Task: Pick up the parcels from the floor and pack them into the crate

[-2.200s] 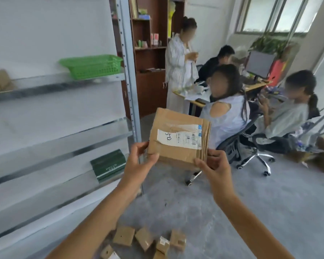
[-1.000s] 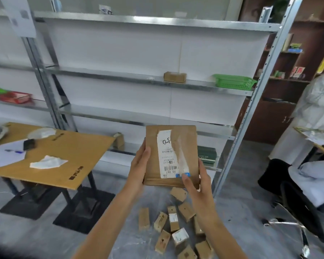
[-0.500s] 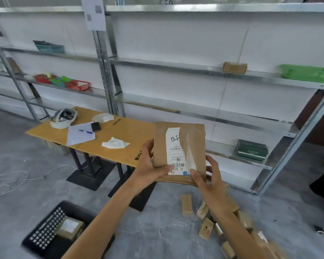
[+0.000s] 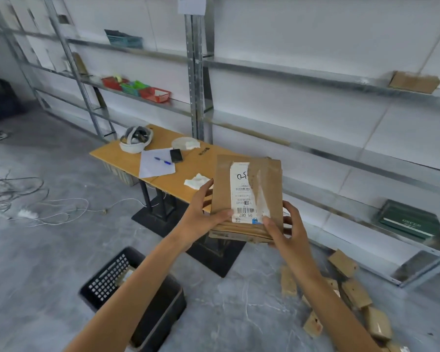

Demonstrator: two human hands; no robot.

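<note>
One labelled brown parcel [image 4: 249,196] is held upright before the tabletop [image 4: 196,163], pinched at its lower corners by the fingers of the outstretched left hand [image 4: 201,214] and right hand [image 4: 287,229], above one black crate [image 4: 104,283] and several floor parcels [image 4: 354,293], not clearly countable.

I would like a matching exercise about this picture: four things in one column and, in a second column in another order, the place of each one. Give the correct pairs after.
Things
1. pen
2. crate
3. green box
4. labelled parcel

Places
A. on a low shelf at the right
B. held between the left hand and the right hand
C. on the floor, at the lower left
D. on the sheet of paper on the table

Pairs: 1-D, 2-C, 3-A, 4-B
</note>
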